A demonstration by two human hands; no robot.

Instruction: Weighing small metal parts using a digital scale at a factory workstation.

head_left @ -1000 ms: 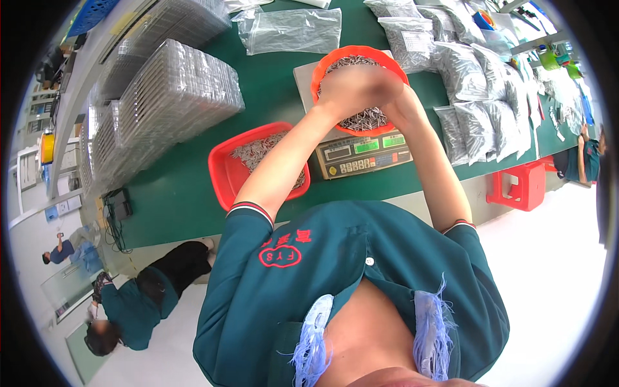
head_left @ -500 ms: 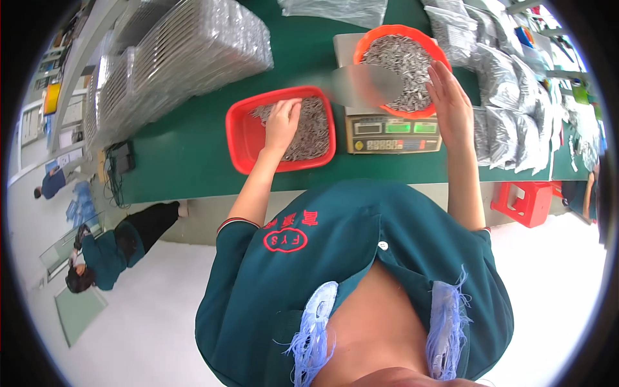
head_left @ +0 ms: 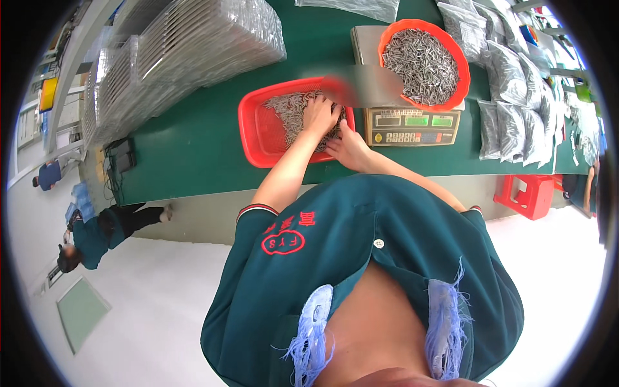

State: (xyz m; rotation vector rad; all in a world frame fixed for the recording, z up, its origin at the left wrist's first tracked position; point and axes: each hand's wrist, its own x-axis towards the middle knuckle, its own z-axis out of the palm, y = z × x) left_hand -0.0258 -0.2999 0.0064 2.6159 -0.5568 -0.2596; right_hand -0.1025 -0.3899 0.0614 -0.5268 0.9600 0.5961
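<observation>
A red rectangular basin (head_left: 247, 132) stands on the table with a heap of small, slim silvery metal pieces (head_left: 291, 111) in it, too small to tell their exact kind. My left hand (head_left: 320, 117) reaches into the heap, fingers spread and fingertips on the pieces. My right hand (head_left: 351, 149) is at the basin's near right side, thumb raised and fingers apart, some fingertips over the rim. Further right, a scalloped orange bowl (head_left: 465, 79) full of similar metal pieces sits on a weighing scale (head_left: 412, 128) with lit green displays.
Stacked clear plastic trays (head_left: 193, 48) fill the far left of the green table (head_left: 193, 151). Filled clear bags (head_left: 512, 74) are piled at the right. A red stool (head_left: 525, 195) stands beyond the table edge. Another person (head_left: 97, 235) is at the left.
My right hand has left the orange bowl and come down left to the red basin. My left hand has moved right within the heap, fingers now spread. The view has shifted slightly.
</observation>
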